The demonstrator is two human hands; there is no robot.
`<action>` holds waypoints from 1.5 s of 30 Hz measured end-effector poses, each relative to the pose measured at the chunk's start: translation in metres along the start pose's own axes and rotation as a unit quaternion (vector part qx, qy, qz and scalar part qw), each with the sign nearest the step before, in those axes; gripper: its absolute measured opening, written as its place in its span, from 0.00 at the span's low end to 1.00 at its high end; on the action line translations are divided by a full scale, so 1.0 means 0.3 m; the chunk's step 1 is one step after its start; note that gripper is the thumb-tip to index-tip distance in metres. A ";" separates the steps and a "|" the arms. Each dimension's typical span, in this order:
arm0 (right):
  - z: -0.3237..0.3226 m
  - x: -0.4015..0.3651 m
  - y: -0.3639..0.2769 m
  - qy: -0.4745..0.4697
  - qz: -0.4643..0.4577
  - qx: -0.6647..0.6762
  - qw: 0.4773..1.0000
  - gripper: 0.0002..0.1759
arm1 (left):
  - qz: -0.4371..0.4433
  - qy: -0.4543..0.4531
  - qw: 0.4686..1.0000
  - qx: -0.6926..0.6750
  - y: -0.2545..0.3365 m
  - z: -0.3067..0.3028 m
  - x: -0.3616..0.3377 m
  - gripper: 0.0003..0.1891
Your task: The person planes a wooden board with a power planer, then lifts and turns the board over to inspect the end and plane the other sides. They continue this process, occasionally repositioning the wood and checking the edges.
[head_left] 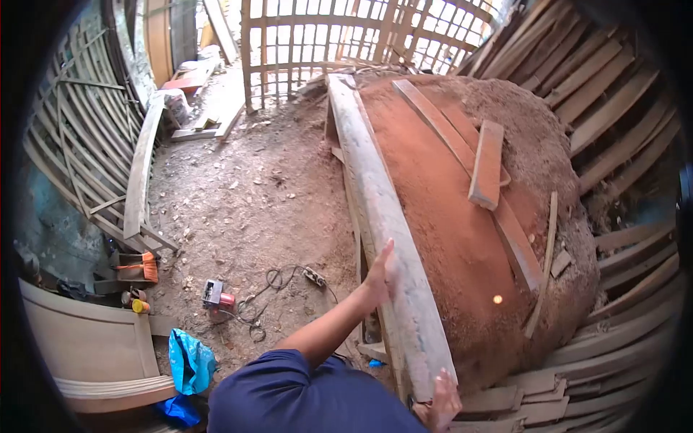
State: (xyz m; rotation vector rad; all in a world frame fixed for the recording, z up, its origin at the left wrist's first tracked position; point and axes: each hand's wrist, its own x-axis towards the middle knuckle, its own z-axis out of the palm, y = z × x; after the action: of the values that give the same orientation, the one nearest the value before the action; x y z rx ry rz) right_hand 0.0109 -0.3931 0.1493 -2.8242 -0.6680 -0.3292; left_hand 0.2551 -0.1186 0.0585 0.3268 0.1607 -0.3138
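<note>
A long, thick wooden beam [382,209], pale and worn on top, runs from the bottom right up to the far end of the sawdust mound. My left hand [380,278] rests against the beam's left edge midway along its near half, fingers stretched out flat on the wood. At the beam's near end, my right hand [439,405] has its fingers around the right corner; part of it is out of sight. Beneath the beam, a frame of wood supports is partly hidden by my arm.
Loose boards [488,164] lie on the reddish sawdust mound [433,252] to the right. A red power tool [219,297] with a cord and a socket strip [313,276] sits on the dirt floor. Stacked planks [599,108] line the right wall; a blue bag [190,361] is at lower left.
</note>
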 end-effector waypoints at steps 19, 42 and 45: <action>-0.173 -0.237 0.000 -0.093 -0.094 -0.092 0.987 0.39 | -0.053 0.071 0.996 0.011 -0.250 -0.011 -0.134 0.21; 0.190 0.166 0.151 -0.069 0.241 0.176 0.952 0.63 | 0.419 -0.070 0.574 0.700 -0.190 -0.094 0.027 0.61; 0.235 0.141 0.172 -0.061 0.199 0.196 0.958 0.63 | 0.223 -0.395 0.356 0.817 -0.233 0.059 -0.040 0.66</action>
State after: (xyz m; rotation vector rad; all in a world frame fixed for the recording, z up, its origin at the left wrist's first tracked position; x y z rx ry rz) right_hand 0.0833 -0.4021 0.0852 -2.5221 -0.1453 0.0479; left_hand 0.2229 -0.1840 0.0572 2.1660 -1.3888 0.0856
